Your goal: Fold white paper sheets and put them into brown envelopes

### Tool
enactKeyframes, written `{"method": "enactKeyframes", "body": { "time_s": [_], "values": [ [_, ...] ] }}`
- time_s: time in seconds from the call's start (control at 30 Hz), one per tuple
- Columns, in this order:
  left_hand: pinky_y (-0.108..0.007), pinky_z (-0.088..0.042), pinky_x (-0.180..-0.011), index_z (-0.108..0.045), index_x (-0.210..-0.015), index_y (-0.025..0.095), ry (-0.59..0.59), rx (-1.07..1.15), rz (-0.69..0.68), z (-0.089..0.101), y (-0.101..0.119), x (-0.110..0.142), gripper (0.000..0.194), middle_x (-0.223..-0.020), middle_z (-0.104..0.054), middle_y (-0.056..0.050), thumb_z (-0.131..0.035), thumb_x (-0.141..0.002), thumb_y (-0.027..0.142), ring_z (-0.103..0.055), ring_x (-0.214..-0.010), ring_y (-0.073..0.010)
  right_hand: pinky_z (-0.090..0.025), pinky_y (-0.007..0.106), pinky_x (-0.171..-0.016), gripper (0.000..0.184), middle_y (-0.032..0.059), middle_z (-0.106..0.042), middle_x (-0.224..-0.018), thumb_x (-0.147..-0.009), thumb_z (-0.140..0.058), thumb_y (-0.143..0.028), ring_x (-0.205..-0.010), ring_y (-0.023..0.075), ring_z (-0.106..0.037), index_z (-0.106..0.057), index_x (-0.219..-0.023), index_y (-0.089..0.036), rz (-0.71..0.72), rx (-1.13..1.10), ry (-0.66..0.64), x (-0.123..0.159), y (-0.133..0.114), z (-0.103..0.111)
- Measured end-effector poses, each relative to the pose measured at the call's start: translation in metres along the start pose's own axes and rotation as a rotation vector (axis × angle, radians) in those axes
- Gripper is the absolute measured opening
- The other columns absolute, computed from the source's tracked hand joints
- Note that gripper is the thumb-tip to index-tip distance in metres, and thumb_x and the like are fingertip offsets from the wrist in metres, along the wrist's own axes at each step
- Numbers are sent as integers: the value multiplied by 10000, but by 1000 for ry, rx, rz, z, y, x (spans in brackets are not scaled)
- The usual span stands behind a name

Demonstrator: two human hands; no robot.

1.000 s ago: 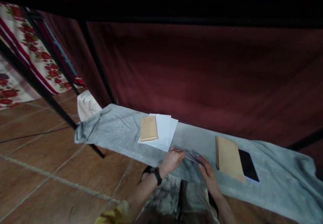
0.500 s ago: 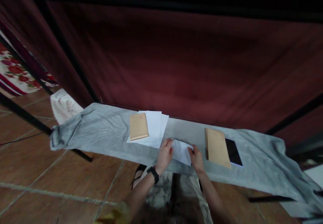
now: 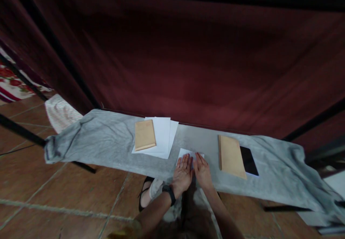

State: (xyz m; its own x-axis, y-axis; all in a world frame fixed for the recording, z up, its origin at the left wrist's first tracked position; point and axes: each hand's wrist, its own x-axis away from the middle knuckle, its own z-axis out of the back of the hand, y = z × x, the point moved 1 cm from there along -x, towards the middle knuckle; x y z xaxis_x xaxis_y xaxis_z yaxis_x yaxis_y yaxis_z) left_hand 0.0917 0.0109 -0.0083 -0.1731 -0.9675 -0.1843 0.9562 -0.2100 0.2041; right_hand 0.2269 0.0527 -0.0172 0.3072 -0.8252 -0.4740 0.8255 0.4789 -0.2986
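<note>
A folded white sheet of paper (image 3: 184, 151) lies on the grey cloth (image 3: 113, 138) close to the front edge, mostly covered by my hands. My left hand (image 3: 183, 172) rests flat on it with fingers stretched out, a dark watch on the wrist. Beside it, my right hand (image 3: 202, 170) also lies flat on the paper, fingers extended. Neither hand grips anything. Left of them, a stack of brown envelopes (image 3: 145, 134) sits on several loose white sheets (image 3: 163, 134).
To the right, larger brown envelopes (image 3: 231, 156) partly overlap a dark tablet-like slab (image 3: 249, 161). A dark red curtain (image 3: 183, 66) hangs behind the narrow cloth-covered surface. Black metal bars (image 3: 23, 129) stand at the left, above a tiled floor (image 3: 67, 192).
Both hands have let go of the folded paper's side edges and come together, now pressing flat on it. The paper has gone from being held to lying on the cloth.
</note>
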Motion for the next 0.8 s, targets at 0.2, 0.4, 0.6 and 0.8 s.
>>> {"method": "enactKeyframes", "body": {
  "time_s": [0.2,0.4,0.6,0.8],
  "values": [
    [-453,-304,-1209,-324,-1530,94,53,-7,37,-1,-16,2,581,-1591,-361,-147,-345,-966,232,-295,-1492,-234,-336,524,-1139,507,136,-454,-1536,-1031,-360,-265,-1405,273,-447,-359,-1536,-218,151,111,-56,38,-1,6],
    [-458,-294,-1215,-360,-1514,75,58,-36,113,4,-32,4,564,-1569,-392,-160,-337,-997,298,-305,-1488,-243,-319,465,-1158,561,141,-457,-1531,-1051,-351,-366,-1376,265,-482,-276,-1572,-171,107,179,-16,44,10,16],
    [-470,-248,-1228,-445,-1457,22,17,-31,202,12,-4,-18,543,-1556,-402,-198,-337,-991,277,-304,-1486,-288,-302,475,-1165,562,150,-460,-1528,-1040,-367,-333,-1382,269,-468,-293,-1563,-142,106,222,-16,48,10,11],
    [-434,-259,-1230,-388,-1510,108,-49,72,61,-1,33,-43,586,-1589,-377,-123,-246,-1034,420,-290,-1495,-226,-284,516,-1176,553,141,-473,-1524,-976,-338,-150,-1421,282,-411,-377,-1528,-132,147,285,-51,53,11,9]
  ]
}}
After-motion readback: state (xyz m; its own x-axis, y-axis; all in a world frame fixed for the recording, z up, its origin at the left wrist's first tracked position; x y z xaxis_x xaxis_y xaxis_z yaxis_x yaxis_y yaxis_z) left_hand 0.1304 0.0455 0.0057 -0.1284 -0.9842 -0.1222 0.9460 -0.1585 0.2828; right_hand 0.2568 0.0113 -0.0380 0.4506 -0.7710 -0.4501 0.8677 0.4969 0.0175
